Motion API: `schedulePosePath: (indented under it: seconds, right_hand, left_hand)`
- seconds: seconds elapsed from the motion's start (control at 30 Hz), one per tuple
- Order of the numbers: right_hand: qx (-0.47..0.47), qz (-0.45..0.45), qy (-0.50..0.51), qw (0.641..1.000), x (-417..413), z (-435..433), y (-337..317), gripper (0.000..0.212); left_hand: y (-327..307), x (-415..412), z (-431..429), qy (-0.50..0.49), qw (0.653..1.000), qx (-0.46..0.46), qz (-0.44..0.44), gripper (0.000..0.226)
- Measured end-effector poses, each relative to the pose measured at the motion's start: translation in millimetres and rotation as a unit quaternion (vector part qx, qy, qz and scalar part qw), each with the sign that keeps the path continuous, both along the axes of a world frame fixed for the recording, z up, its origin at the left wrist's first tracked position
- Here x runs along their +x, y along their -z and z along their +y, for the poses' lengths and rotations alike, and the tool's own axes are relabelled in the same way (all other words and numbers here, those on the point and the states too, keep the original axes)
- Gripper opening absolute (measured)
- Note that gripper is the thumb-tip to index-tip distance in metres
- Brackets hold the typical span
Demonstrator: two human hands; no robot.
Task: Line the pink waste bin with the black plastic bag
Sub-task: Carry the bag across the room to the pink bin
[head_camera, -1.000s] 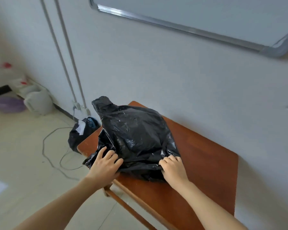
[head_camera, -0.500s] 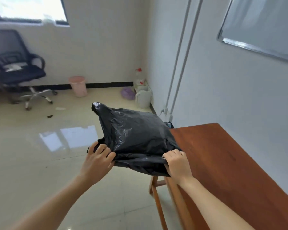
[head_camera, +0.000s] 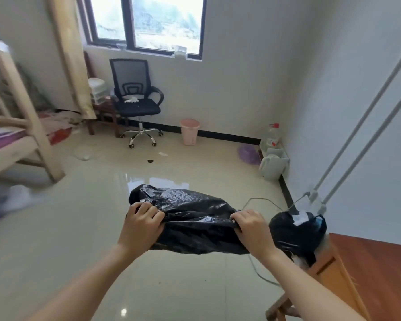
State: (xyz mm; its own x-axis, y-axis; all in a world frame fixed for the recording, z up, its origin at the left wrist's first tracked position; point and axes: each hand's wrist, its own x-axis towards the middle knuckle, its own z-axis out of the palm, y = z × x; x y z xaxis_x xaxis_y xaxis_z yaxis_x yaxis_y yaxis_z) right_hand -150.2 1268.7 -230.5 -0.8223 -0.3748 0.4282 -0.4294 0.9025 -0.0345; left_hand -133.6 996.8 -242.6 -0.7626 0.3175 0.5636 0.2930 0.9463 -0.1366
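Black plastic bag point(head_camera: 190, 218) glossy, crinkled; pink waste bin point(head_camera: 189, 131) matt plastic

Wooden table point(head_camera: 377, 274) cut off at right edge.

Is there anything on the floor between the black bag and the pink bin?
Nothing big. Both hands, left and right, hold the black bag. Open floor leads to the pink bin; only small scraps lie near it.

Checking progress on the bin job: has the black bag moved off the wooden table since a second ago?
Yes. The black plastic bag, held by the left hand and right hand, is off the wooden table, over the floor to its left.
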Motion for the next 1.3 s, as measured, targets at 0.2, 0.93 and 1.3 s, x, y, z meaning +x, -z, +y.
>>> schedulePosePath:
  seconds: [0.2, 0.93, 1.3]
  right_hand:
    - [-0.009, -0.04, 0.006, 0.999, -40, -73, -1, 0.036]
    - [-0.191, -0.291, -0.049, 0.936, -407, -200, 10, 0.017]
    - [-0.217, -0.337, -0.058, 0.914, -563, -309, 24, 0.014]
  left_hand:
    - [-1, -37, -73, -0.005, 0.999, 0.029, -0.035, 0.026]
    - [7, -328, -201, -0.138, 0.904, 0.361, -0.182, 0.016]
    - [29, -486, -302, -0.15, 0.865, 0.434, -0.203, 0.015]
